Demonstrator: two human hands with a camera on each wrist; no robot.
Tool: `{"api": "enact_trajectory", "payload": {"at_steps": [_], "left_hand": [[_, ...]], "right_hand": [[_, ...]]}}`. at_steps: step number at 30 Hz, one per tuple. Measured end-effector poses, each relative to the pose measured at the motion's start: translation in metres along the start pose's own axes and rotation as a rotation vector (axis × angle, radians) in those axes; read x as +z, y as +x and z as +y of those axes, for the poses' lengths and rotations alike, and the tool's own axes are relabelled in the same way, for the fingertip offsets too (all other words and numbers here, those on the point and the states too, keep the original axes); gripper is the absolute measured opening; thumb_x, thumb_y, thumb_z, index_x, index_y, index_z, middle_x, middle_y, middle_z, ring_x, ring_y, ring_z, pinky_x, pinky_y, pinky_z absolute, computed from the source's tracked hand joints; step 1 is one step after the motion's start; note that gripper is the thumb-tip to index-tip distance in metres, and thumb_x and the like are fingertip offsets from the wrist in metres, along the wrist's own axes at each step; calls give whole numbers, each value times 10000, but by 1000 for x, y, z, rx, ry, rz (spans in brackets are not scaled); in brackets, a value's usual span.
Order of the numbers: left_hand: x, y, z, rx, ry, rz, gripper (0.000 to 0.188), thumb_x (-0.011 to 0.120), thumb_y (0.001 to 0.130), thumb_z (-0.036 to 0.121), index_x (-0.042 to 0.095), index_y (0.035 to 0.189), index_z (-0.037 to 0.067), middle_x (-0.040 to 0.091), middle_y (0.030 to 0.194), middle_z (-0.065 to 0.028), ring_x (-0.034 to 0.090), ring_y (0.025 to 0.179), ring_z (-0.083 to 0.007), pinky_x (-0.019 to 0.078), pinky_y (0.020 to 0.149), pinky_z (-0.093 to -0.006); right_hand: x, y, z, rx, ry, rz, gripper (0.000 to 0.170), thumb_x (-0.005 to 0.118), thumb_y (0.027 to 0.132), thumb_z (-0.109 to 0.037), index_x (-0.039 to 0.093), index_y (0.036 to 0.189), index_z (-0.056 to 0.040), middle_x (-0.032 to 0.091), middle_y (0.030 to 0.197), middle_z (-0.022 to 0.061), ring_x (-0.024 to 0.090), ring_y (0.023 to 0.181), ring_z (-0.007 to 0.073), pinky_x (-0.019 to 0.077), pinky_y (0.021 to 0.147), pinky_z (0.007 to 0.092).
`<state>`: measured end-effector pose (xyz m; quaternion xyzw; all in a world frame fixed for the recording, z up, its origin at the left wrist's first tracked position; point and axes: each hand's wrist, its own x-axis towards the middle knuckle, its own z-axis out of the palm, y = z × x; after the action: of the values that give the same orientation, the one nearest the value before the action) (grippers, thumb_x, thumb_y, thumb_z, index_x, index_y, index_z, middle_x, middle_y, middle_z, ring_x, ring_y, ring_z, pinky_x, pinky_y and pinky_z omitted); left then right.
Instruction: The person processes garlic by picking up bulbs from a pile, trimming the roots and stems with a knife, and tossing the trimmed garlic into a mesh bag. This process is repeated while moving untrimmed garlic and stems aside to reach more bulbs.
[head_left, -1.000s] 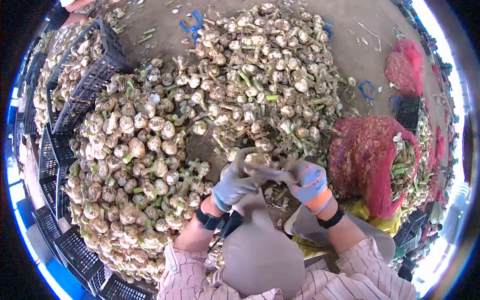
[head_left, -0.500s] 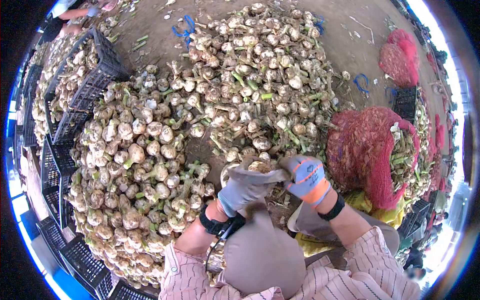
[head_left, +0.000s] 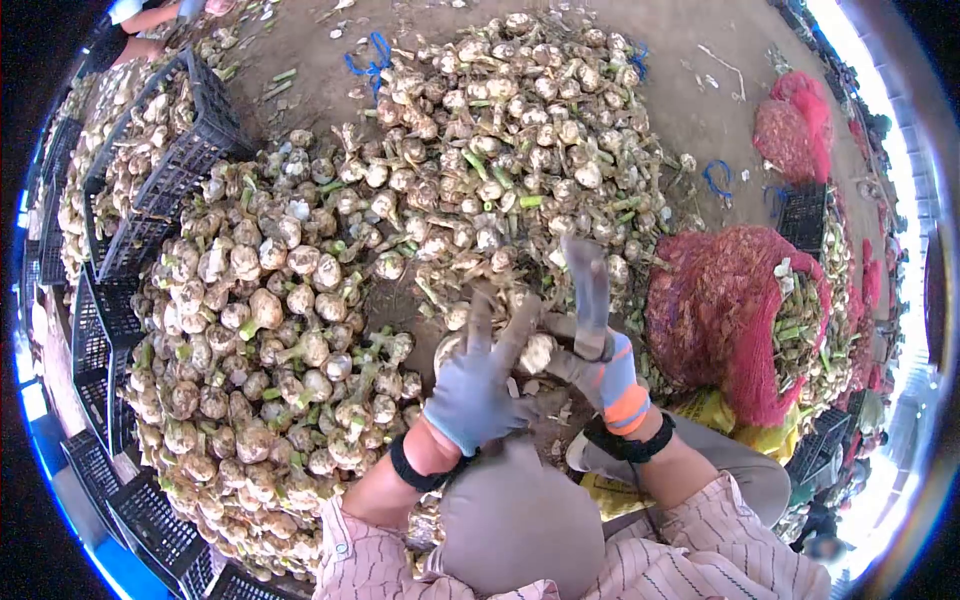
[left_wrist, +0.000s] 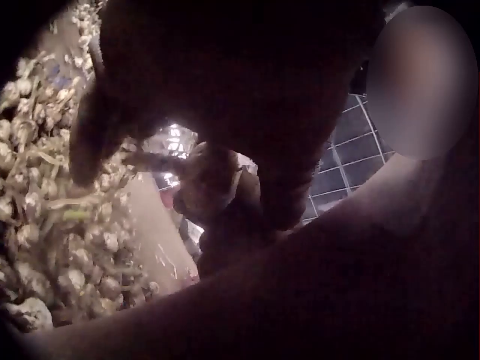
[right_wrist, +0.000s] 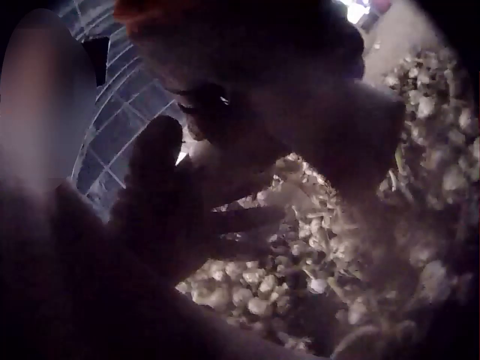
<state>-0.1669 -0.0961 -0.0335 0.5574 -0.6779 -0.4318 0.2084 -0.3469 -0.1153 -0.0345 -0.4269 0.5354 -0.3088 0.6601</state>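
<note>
Both hands wear blue-grey gloves with dark fingers and meet above the person's knees in the head view. My right hand (head_left: 605,375) pinches a pale garlic bulb (head_left: 537,353) with its lower fingers, while other fingers point straight up. To the left of the bulb, my left hand (head_left: 482,385) has its fingers stretched and spread, fingertips right by the bulb. In the dim left wrist view a bulb (left_wrist: 214,180) with a stem shows between dark gloved fingers. The right wrist view is mostly shadowed glove.
Heaps of garlic (head_left: 260,320) lie to the left and ahead (head_left: 520,130). Black crates (head_left: 190,150) stand along the left. A red mesh sack (head_left: 710,310) with trimmings lies at the right, over a yellow sack (head_left: 720,415). Another person's arm (head_left: 145,20) shows at top left.
The left hand's fingers have opened out and spread. The right hand has turned, and some of its fingers now point upward. The garlic bulb shows more plainly between the hands.
</note>
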Motion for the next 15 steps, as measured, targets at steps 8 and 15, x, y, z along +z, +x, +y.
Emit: {"api": "enact_trajectory", "payload": {"at_steps": [8, 15], "left_hand": [[22, -2, -27, 268, -261, -22, 701, 776, 605, 173, 473, 1233, 93, 580, 1013, -184, 585, 896, -365, 491, 764, -389], [33, -5, -23, 281, -191, -44, 559, 730, 659, 173, 511, 1156, 42, 581, 1040, -167, 565, 932, -368, 471, 814, -419]], "right_hand": [[-48, 1, -16, -65, -575, -192, 153, 682, 731, -101, 637, 864, -41, 657, 815, 85, 626, 762, 159, 501, 693, 277], [-46, 27, -26, -162, -1099, -398, 282, 614, 731, -232, 619, 964, -73, 641, 821, 148, 623, 761, 302, 496, 710, 360]]}}
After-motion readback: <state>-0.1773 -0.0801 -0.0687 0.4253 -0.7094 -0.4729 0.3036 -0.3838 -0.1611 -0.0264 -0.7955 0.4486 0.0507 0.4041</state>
